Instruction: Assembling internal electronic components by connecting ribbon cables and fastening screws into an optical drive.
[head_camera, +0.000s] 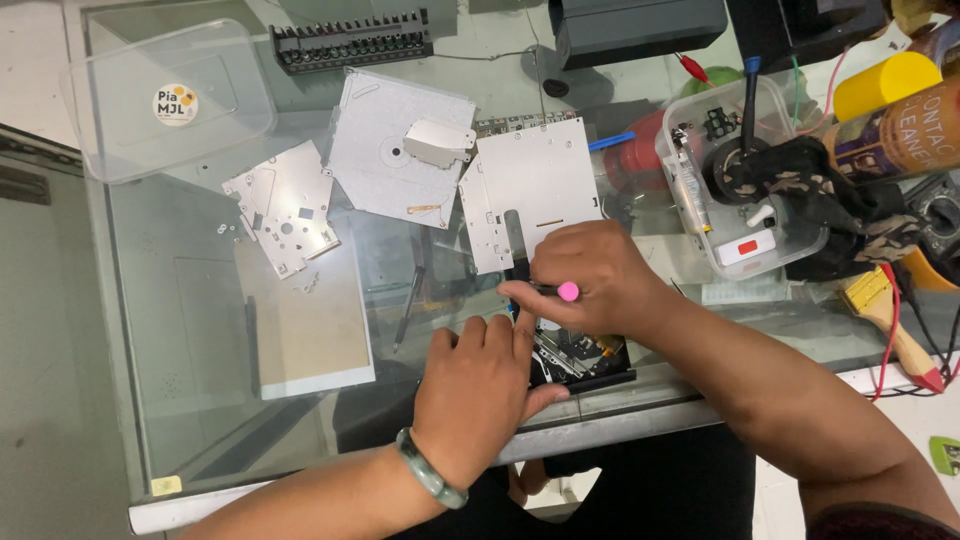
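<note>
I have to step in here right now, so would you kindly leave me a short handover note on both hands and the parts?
Left hand: flat on the black drive mechanism at the glass table's front edge, steadying it.
Right hand: grips a pink-capped screwdriver, tip down over the mechanism.
Done: three metal cover plates lie removed behind.
Left: the mechanism itself is not yet taken apart.

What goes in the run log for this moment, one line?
left hand: steadies black drive chassis | right hand: holds pink-capped screwdriver, tip hidden | metal covers: laid aside on glass table
</note>
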